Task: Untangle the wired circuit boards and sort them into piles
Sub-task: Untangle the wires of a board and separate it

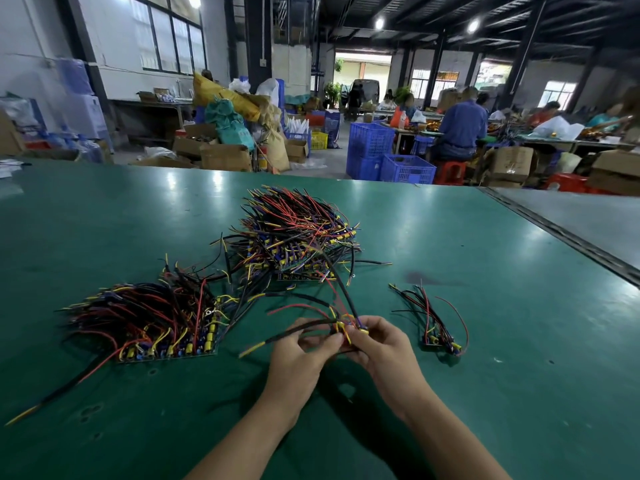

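Both forearms reach in from the worktop's near edge, wrists angled toward each other. The left grip (300, 355) and right grip (385, 348) are curled, together pinching one small wired circuit board (346, 328) at their fingertips just above the smooth green worktop (502, 271). Its thin red, black and yellow leads arc away. A small pile (437, 327) lies rightward, a bristly heap (149, 320) leftward. The largest tangle (298, 237) sits toward the far edge.
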A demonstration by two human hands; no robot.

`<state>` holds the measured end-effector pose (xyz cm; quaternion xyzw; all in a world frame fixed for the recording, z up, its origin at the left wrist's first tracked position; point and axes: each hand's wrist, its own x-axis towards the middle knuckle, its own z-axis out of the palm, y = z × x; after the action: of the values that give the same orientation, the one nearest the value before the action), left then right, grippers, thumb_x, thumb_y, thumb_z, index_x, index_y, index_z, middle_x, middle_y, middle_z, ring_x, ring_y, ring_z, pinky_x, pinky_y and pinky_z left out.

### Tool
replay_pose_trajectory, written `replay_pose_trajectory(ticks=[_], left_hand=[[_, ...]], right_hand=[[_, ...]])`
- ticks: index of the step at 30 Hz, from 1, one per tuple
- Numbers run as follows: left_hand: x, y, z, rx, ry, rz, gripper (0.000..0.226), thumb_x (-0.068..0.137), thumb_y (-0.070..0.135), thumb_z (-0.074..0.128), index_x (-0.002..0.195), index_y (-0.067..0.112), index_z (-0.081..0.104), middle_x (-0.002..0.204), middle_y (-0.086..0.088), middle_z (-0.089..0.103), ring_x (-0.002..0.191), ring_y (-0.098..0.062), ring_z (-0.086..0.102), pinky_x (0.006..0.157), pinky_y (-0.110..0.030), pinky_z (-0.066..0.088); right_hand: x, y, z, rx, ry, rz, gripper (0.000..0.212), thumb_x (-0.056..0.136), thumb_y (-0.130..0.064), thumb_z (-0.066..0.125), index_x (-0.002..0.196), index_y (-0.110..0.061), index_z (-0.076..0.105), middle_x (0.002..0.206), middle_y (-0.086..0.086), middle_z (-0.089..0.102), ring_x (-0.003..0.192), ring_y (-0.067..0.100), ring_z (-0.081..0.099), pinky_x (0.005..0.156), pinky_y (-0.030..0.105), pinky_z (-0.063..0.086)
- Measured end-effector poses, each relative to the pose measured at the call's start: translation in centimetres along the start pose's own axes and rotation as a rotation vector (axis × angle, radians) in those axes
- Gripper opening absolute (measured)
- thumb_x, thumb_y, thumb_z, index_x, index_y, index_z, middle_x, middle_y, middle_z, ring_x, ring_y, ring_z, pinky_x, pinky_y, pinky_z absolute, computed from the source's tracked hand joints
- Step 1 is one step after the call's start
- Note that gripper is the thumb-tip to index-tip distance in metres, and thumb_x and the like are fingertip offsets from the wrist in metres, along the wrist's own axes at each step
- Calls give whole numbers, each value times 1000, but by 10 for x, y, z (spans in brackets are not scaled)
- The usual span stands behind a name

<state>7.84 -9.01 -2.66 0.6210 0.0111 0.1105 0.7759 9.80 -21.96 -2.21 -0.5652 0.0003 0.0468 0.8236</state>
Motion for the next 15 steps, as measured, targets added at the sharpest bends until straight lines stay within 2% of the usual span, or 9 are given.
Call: replay_pose_trajectory(ticks=[2, 4, 6, 8, 12, 14, 15], left_hand=[[-2, 2, 1, 4, -38, -5, 31, 79, -16, 54, 94, 8, 69, 85, -5, 75, 79, -15, 67, 67, -20, 53], [-2, 3, -1, 51, -64, 21, 39, 68, -3, 50, 99, 12, 69, 97, -5, 73, 90, -11, 65, 62, -19, 48], [-2, 2, -4, 108, -112, 77, 49, 56, 5, 47, 98, 16, 70, 103, -3, 71, 98, -9, 62, 67, -20, 46], [-3, 2, -5, 62, -142, 102, 45, 55, 4, 52, 94, 15, 72, 102, -1, 71, 100, -11, 62, 76, -24, 47], [1, 3, -3, -103, -52, 89, 31, 67, -3, 75, 93, 10, 66, 87, 4, 71, 88, -8, 64, 75, -17, 50], [4, 4, -4, -57, 30, 102, 20, 80, -8, 67, 86, 11, 68, 77, 7, 70, 75, -3, 61, 69, -13, 47], [5, 5, -5, -6, 59, 119, 21, 85, -7, 63, 82, 13, 69, 72, 9, 70, 69, 0, 60, 65, -12, 46]], right_hand=[[1, -1, 0, 19, 29, -7, 11, 86, 6, 64, 91, -2, 58, 88, 20, 66, 77, 29, 62, 75, 38, 54], [1, -2, 1, 32, 31, -2, 12, 85, 7, 64, 89, -2, 57, 85, 19, 68, 73, 27, 64, 69, 33, 57], [1, -1, 1, -13, 41, -6, 13, 85, 7, 65, 88, -3, 57, 85, 18, 67, 74, 29, 64, 72, 36, 55], [1, 0, 2, -29, 52, -16, 13, 85, 7, 65, 87, -3, 57, 83, 17, 67, 75, 29, 64, 75, 40, 54], [2, 1, 2, -23, 52, -18, 18, 84, 8, 66, 80, -3, 52, 76, 14, 67, 69, 22, 67, 66, 32, 58], [4, 4, 1, -195, 92, -33, 22, 80, 7, 68, 75, -6, 51, 72, 16, 61, 67, 24, 63, 64, 33, 56], [4, 5, 0, -290, 104, -48, 23, 78, 7, 68, 73, -7, 51, 69, 14, 58, 64, 23, 59, 61, 32, 54]])
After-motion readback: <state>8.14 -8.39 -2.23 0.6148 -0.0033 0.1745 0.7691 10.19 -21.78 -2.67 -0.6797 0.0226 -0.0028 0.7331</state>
